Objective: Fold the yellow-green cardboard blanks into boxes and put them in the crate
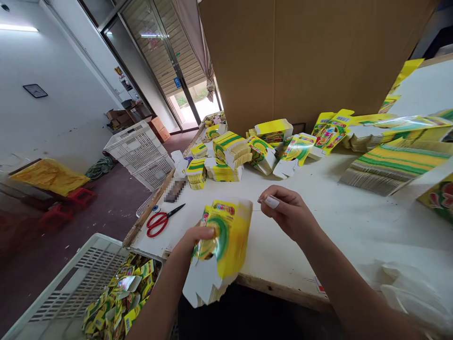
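My left hand (pixel 194 245) grips a thick stack of folded yellow-and-green cartons (pixel 226 236), thumb pressed on the front one. The stack is tilted over the table's front edge, with white flaps hanging at its lower end. To its right, apart from it, my right hand (pixel 285 208) is closed in a pinch; whatever lies between the fingertips is too small to name. A white covering wraps one of its digits near the tip. Red-handled scissors (pixel 163 222) lie on the white table (pixel 300 245), left of the stack.
Bundles of cartons (pixel 230 151) stand along the back, below a large cardboard sheet (pixel 318 56). A long row of cartons (pixel 396 163) is at right. A white crate (pixel 78 274) with loose cartons (pixel 123 288) stands below the left edge. Clear plastic (pixel 410 288) lies front right.
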`<state>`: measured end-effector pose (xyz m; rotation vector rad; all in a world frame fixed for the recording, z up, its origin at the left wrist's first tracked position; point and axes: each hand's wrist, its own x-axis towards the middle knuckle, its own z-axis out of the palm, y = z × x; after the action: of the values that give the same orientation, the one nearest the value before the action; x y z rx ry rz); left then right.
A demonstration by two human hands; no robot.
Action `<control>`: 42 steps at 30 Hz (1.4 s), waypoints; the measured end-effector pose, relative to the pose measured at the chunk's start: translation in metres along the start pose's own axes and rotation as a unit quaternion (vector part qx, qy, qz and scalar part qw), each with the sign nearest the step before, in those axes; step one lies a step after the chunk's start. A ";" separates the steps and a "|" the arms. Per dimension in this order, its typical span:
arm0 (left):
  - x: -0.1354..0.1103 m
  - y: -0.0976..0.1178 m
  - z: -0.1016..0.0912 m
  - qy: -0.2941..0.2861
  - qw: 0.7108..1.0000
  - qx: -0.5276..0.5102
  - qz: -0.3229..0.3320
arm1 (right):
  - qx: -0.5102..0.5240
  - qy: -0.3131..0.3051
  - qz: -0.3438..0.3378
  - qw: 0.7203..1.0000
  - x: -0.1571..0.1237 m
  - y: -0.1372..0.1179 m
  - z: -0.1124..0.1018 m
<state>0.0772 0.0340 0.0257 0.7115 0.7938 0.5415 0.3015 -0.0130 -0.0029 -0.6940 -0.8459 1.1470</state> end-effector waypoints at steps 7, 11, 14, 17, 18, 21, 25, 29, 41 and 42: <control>-0.016 -0.015 0.023 -0.188 0.973 0.127 -0.053 | 0.101 0.078 0.004 0.992 0.007 0.009 -0.002; -0.010 -0.018 0.028 -0.210 0.961 0.172 -0.051 | 0.147 0.087 0.039 0.984 0.010 0.015 -0.001; -0.008 -0.018 0.027 -0.213 0.954 0.208 -0.041 | 0.223 0.100 0.060 0.968 0.012 0.016 -0.005; -0.009 -0.019 0.025 -0.210 0.949 0.236 -0.015 | 0.269 0.114 0.092 0.952 0.014 0.017 -0.013; -0.010 -0.020 0.025 -0.212 0.946 0.244 -0.004 | 0.269 0.114 0.103 0.951 0.015 0.018 -0.014; -0.013 -0.021 0.028 -0.226 0.938 0.264 0.016 | 0.243 0.105 0.121 0.957 0.016 0.024 -0.016; -0.016 -0.025 0.030 -0.213 0.924 0.316 0.031 | 0.196 0.120 0.105 0.967 0.017 0.034 -0.020; -0.017 -0.031 0.024 -0.191 0.899 0.390 0.049 | 0.115 0.175 0.058 0.976 0.022 0.035 -0.039; -0.012 0.012 0.004 -0.041 0.965 0.259 -0.003 | -0.465 0.194 0.144 0.852 0.022 0.035 -0.063; -0.006 0.022 -0.004 -0.014 0.971 0.239 -0.012 | -0.505 0.193 0.149 0.828 0.021 0.035 -0.062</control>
<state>0.0670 0.0455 0.0428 1.1490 0.9165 0.3147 0.3413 0.0135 -0.0594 -1.9259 -0.9840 0.6993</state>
